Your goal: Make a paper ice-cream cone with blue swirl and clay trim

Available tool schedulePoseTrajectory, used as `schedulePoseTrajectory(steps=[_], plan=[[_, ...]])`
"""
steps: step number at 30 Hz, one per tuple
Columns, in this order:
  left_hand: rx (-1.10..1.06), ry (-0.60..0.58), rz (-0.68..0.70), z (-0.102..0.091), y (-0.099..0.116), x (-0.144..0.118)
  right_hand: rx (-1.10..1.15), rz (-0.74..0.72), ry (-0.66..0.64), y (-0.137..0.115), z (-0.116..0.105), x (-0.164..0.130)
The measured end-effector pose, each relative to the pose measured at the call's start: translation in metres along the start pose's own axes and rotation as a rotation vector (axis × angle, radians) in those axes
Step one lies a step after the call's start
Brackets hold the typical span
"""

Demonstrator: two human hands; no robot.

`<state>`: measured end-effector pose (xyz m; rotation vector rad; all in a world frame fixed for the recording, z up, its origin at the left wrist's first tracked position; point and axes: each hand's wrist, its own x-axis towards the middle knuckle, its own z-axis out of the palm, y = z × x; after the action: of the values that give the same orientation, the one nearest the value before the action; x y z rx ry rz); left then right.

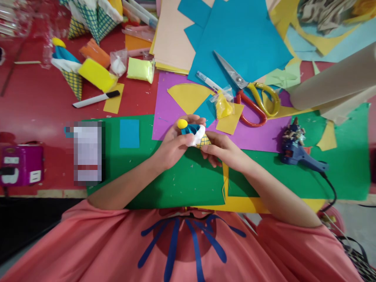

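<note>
Between my two hands, above the green sheet, is a small craft ice cream cone (197,135). It has a yellow ball at one end, blue and white soft layers, and a yellow cone with a dark grid pattern. My left hand (176,139) wraps the blue and white part, its thumb pressed on the white layer. My right hand (221,148) grips the cone's pointed end between thumb and fingers. The cone lies tilted, tip to the right. A similar finished cone (69,70) rests on the red table at upper left.
Large scissors (239,80) lie open on blue and purple sheets beyond my hands. A blue glue gun (299,152) with a cord sits at right. A white paper roll (335,78), clay packets (98,74), a marker (96,98) and a pixelated phone-like object (89,150) lie around.
</note>
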<state>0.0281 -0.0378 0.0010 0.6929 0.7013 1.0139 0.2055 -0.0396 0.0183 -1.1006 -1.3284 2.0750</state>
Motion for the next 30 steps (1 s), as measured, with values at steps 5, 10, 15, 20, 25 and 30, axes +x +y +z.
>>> schedulePoseTrajectory(steps=[5, 10, 15, 20, 25, 30], plan=[[0.025, -0.006, -0.025, 0.0, -0.001, 0.001, -0.022, -0.04, 0.051, -0.002, 0.0, 0.0], [0.095, -0.03, -0.009, 0.002, -0.002, -0.001, -0.022, 0.001, 0.03, -0.005, 0.002, -0.001], [0.113, -0.053, -0.007, 0.001, -0.004, -0.002, -0.025, 0.018, 0.047, 0.0, 0.003, -0.001], [0.12, -0.049, -0.032, 0.001, -0.005, -0.002, -0.017, 0.006, 0.068, 0.003, 0.003, 0.0], [0.134, -0.05, -0.037, 0.0, -0.006, -0.002, -0.015, -0.016, 0.073, 0.005, 0.004, 0.0], [0.138, -0.059, -0.023, 0.0, -0.007, -0.002, -0.009, -0.027, 0.081, 0.006, 0.004, 0.001]])
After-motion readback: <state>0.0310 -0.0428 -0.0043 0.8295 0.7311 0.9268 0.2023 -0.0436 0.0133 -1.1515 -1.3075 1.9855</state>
